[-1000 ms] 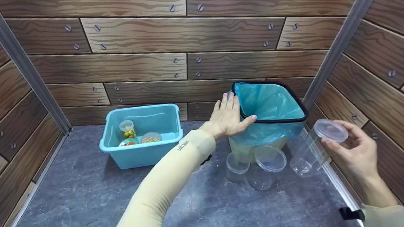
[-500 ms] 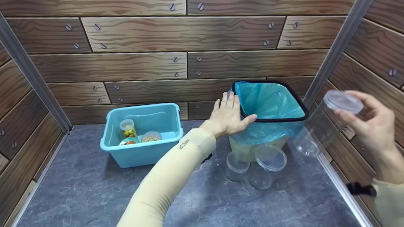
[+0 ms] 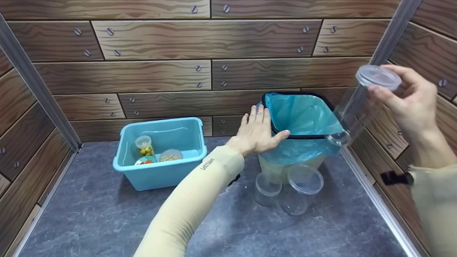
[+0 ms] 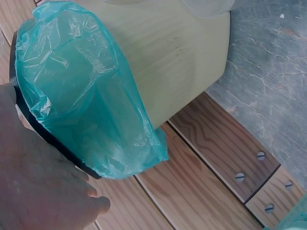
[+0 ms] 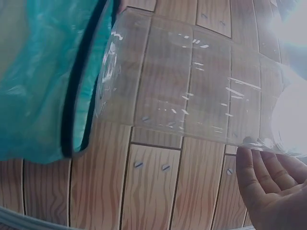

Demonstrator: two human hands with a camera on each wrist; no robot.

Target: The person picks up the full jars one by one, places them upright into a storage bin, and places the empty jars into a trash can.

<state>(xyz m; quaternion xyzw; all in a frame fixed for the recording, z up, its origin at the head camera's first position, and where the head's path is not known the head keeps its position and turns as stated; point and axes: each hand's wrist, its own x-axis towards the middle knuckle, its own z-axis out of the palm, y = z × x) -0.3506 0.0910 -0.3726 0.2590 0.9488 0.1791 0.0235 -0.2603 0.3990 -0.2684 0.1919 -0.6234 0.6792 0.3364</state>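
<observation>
My right hand [image 3: 414,99] grips a tall clear plastic jar [image 3: 360,110] near its lidded top, with the translucent lid [image 3: 378,77] uppermost. The jar is tilted, its base overlapping the right front corner of the bin's rim in the head view. In the right wrist view the see-through jar [image 5: 177,76] spans the frame and looks empty. My left hand [image 3: 255,131] lies with straight fingers on the left rim of the trash bin [image 3: 308,137], which has a blue bag [image 3: 303,112] folded over its edge. Seen from the left wrist, the bag [image 4: 91,91] hangs down the pale bin wall [image 4: 168,57].
Several clear containers [image 3: 268,189] with a lid [image 3: 306,179] stand in front of the bin. To the left is a light-blue tub [image 3: 160,177] holding a jar of yellow items [image 3: 146,146], a container of beige pellets [image 3: 171,155] and an orange-topped one. Wood-patterned walls enclose the floor.
My right hand has lifted the clear jar from beside the bin's front right up to its rim, first swinging out right, then back left. The left hand has stayed on the rim.
</observation>
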